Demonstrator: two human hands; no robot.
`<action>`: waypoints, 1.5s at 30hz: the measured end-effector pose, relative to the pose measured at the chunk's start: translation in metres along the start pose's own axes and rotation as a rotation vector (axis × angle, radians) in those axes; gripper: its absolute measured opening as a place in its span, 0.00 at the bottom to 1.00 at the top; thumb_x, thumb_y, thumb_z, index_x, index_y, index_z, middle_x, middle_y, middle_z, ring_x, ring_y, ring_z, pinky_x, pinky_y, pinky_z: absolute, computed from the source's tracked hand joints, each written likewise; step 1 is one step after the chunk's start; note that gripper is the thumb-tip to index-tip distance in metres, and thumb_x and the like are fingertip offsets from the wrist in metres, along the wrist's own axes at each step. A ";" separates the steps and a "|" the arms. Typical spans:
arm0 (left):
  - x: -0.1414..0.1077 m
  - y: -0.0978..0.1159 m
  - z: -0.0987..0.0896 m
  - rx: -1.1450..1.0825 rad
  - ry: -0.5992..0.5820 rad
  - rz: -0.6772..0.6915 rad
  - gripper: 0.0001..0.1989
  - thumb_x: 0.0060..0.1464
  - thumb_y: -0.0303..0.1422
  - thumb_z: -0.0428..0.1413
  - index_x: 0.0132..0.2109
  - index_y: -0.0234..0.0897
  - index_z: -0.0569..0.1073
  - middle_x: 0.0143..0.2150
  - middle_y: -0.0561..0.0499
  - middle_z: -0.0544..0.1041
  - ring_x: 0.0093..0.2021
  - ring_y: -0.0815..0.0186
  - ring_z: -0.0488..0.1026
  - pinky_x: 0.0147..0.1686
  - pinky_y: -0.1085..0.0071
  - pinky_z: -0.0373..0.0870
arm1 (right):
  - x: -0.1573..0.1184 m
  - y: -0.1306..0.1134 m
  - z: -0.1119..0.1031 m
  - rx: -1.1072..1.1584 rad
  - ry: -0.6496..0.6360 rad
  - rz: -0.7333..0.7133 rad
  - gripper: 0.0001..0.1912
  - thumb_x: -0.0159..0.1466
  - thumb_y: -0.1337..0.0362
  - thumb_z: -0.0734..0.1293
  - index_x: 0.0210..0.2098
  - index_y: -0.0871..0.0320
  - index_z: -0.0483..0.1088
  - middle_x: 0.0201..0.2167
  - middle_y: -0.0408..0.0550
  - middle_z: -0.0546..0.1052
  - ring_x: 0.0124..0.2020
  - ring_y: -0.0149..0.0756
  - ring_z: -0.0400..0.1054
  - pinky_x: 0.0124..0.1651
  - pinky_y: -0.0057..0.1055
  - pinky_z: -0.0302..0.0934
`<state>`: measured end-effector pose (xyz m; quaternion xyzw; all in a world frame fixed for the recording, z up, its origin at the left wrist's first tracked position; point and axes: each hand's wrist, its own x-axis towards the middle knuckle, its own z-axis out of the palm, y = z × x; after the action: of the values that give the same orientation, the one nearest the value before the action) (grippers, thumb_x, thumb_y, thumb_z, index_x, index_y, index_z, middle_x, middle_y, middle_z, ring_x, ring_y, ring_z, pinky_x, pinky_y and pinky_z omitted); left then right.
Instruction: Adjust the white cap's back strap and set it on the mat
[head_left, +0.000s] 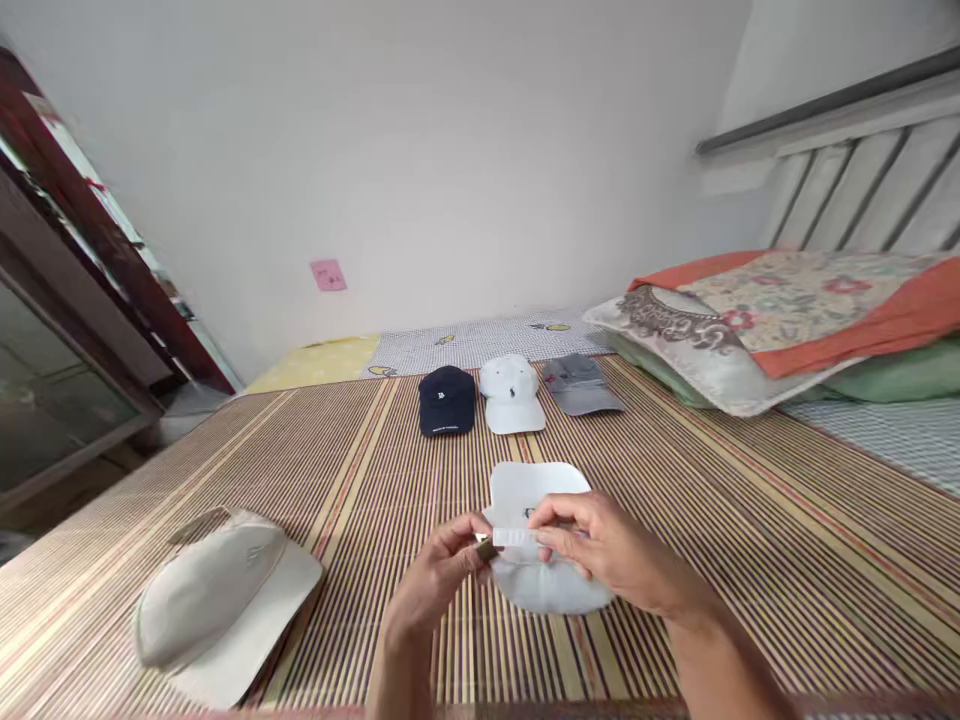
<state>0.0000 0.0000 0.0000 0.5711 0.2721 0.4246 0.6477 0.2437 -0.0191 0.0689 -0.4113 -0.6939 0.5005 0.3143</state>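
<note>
Striped mat [375,560], white cap [551,582] between both hands [442,572] [606,548]

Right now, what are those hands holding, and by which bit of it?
The nearer white cap, by its strap: the left hand pinches near one end, the right hand near the other.

A head-worn camera looked forward and down, near the left hand [439,572] and right hand [602,545], facing the wall [480,180].
</note>
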 end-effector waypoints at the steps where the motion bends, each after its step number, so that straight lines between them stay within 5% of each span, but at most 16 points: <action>1: -0.001 0.000 0.000 0.003 -0.001 0.000 0.14 0.62 0.43 0.64 0.38 0.35 0.76 0.29 0.55 0.69 0.29 0.71 0.63 0.32 0.73 0.59 | 0.002 0.002 0.002 0.002 -0.003 0.003 0.12 0.68 0.58 0.67 0.31 0.57 0.74 0.26 0.40 0.71 0.22 0.25 0.54 0.23 0.24 0.48; 22: -0.003 0.002 0.005 -0.007 0.017 -0.009 0.11 0.62 0.39 0.64 0.36 0.35 0.77 0.30 0.54 0.70 0.29 0.72 0.64 0.33 0.74 0.60 | 0.013 0.014 0.005 -0.024 0.036 -0.117 0.07 0.69 0.66 0.67 0.38 0.54 0.78 0.31 0.39 0.78 0.32 0.29 0.68 0.39 0.27 0.60; 45: -0.003 0.004 0.005 0.030 -0.010 0.026 0.14 0.64 0.42 0.61 0.38 0.35 0.78 0.29 0.53 0.69 0.31 0.68 0.64 0.35 0.70 0.60 | 0.013 0.015 0.004 -0.060 -0.007 -0.080 0.09 0.67 0.68 0.66 0.37 0.55 0.80 0.32 0.41 0.80 0.34 0.31 0.70 0.37 0.27 0.59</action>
<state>0.0018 -0.0054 0.0046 0.5862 0.2676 0.4259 0.6351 0.2386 -0.0072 0.0537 -0.3906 -0.7257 0.4679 0.3192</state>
